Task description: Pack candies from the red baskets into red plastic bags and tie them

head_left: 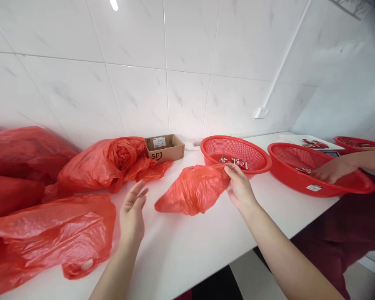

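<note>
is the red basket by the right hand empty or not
Not empty. A few small red-and-white packets lie on the bottom of the basket; most of its mesh is bare.

In my right hand [239,188], bag [192,189]: translucent red; basket [237,151] at far edge of worktop [190,246]: red, fine mesh; worktop white; box [167,151] brown, black lettering; wall tiles [137,96] white, grey veining.

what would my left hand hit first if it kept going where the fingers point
Most likely the loose end of the crumpled red bag, lying ahead of the open left hand; the cardboard box sits just behind it. Depth is hard to judge here.
</note>
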`<state>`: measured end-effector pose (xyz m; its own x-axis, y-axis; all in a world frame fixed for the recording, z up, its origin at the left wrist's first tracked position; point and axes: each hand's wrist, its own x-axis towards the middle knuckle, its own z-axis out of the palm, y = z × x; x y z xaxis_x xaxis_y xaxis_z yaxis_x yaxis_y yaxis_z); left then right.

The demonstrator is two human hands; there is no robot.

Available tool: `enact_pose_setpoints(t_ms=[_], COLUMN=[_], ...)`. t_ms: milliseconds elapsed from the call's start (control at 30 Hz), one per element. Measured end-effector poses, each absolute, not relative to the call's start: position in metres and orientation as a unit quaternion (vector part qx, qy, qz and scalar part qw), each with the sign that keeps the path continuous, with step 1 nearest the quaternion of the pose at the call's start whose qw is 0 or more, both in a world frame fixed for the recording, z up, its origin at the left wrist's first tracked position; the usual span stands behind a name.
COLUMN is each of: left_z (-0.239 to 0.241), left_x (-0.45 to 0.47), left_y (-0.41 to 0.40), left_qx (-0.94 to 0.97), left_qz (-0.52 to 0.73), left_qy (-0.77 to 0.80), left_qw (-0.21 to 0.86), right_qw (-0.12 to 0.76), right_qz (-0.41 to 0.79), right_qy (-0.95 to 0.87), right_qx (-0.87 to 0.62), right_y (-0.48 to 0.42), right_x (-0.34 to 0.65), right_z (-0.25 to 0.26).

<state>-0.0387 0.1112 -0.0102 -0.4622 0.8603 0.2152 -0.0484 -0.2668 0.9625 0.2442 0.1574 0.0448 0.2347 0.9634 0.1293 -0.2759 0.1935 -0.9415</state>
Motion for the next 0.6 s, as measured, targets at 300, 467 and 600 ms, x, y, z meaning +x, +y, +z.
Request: enact_pose_setpoints(t_ms=[300, 467, 600], left_z=[-0.001, -0.004, 0.005], left_x=[0.006, 0.009, -0.006], left_y=[0.088, 0.085, 0.085], left_qx=[0.701, 0.703, 0.610], left_qz=[0.528, 0.421, 0.446], left_qy=[0.463, 0.512, 0.596], left_qw=[0.129, 0.259, 0.271], right_qw=[0.399, 0.388, 0.419], right_qz=[0.472, 0.392, 0.274], right_qy=[-0.701, -0.751, -0.739], right_qx=[-0.358, -0.362, -0.451], right_y=[0.138, 0.158, 0.176], right_x=[0.184, 0.172, 0.187], right_z=[0.061, 0.055, 0.070])
